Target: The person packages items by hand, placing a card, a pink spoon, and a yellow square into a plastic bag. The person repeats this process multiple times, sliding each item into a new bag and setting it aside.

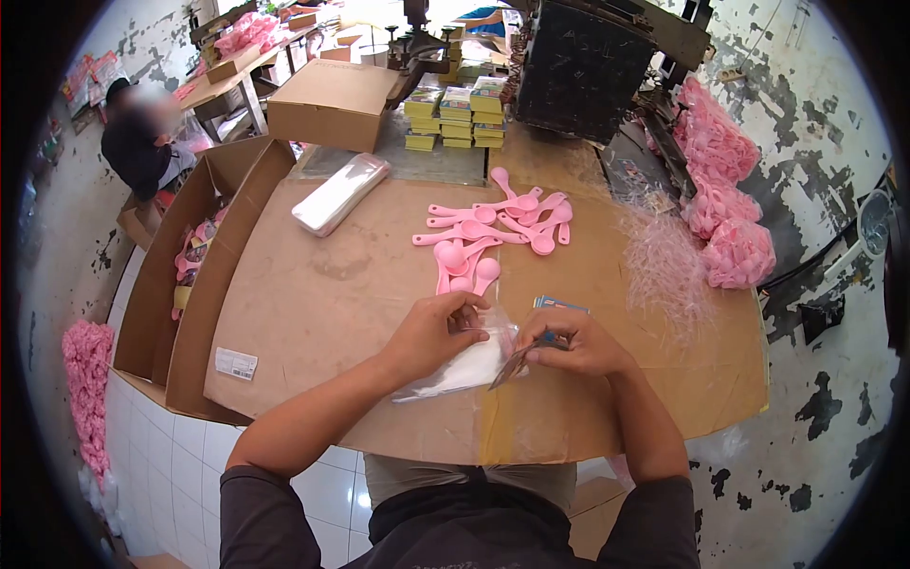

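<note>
My left hand [444, 332] pinches the edge of a clear plastic bag at the top of a stack of clear bags [455, 372] on the cardboard-covered table. Close beside it on the right, my right hand [572, 341] grips a small printed card [513, 366], tilted over the bags. Just behind my right hand lie more blue-edged cards [559, 304]. A loose pile of pink plastic spoons [483, 221] spreads beyond both hands, its nearest spoons close to my left fingers.
Another bag bundle [341, 193] lies at the back left. Stacked cards [457, 116] stand behind the spoons, beside a closed carton [334, 100] and a black machine [580, 71]. A long open box [220, 275] flanks the left edge. A person [142, 137] sits far left.
</note>
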The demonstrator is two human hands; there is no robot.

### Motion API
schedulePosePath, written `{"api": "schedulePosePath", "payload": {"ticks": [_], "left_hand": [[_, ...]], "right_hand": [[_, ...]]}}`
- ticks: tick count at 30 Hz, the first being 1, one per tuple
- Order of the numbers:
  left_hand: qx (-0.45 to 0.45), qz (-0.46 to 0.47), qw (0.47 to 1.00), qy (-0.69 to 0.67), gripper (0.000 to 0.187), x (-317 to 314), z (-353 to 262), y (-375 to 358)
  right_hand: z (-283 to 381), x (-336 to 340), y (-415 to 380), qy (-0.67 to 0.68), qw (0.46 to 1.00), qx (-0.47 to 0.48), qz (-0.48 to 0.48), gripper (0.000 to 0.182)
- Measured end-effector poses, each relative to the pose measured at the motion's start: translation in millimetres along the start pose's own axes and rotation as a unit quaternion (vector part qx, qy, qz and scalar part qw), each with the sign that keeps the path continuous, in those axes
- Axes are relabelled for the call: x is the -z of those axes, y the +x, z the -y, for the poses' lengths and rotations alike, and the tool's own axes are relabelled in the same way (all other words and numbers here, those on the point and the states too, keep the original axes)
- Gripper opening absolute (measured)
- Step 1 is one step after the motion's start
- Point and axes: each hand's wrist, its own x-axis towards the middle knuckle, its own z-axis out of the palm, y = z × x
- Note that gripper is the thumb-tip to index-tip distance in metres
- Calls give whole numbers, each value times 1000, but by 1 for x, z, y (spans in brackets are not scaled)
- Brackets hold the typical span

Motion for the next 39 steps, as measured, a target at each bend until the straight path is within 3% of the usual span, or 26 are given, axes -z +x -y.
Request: {"api": "schedulePosePath", "payload": {"ticks": [3,10,13,16,19,21,24,27,30,35,36,39], "left_hand": [[-15,2,1000,-9,25,0,9,0],[15,-5,999,-43,18,2,7,0],[-22,-38,999,3,16,6,3,0],[-76,-6,996,49,19,14,7,3],[27,20,998,-58,19,14,2,3],[29,8,994,-103,20,13,9,7],[64,10,977,-201,19,15,9,7],[65,19,976,-206,18,15,11,7],[6,21,990,-139,16,8,21,6],[-101,-14,992,-73,14,11,4,4],[-75,-16,991,-108,15,12,6,5],[-4,-15,975,-221,18,22,10,9]], "right_hand": [[1,-5,1,76,997,-7,-13,12],[1,-4,2,-102,994,-29,22,15],[3,-4,4,-124,991,-43,23,14],[2,-4,4,-114,993,-33,17,15],[0,0,2,-64,998,-28,-6,15],[-6,2,-4,-8,998,-36,-52,16],[-2,8,-6,-90,994,-44,-51,12],[-7,14,-13,-55,994,-57,-74,12],[-5,14,-14,128,983,-36,-125,12],[-1,-13,6,-119,991,40,-44,12],[-4,-17,7,-176,982,51,-40,12],[0,-10,7,-139,990,-2,-34,16]]}}
